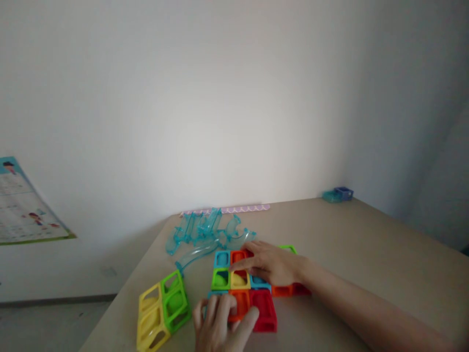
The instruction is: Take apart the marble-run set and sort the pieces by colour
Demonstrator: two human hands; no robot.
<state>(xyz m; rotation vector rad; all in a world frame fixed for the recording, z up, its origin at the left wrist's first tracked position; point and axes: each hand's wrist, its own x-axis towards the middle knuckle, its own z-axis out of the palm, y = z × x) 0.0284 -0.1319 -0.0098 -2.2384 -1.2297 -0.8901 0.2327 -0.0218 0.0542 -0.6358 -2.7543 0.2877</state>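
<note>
Plastic cube blocks (240, 279), grouped on the table (337, 239) beneath the left hand (222, 322), fingers curled, and the right hand (273, 264), fingers outstretched (grip indeterminable for either), should handle light and stiff, best held by opposite side walls.

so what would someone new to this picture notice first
Probably the brightly coloured cluster of hollow blocks on the table, with the left hand at its near edge and the right hand over its far part. Next might come the see-through blue pieces heaped behind it, then the separate yellow-and-green block group to its left.
</note>
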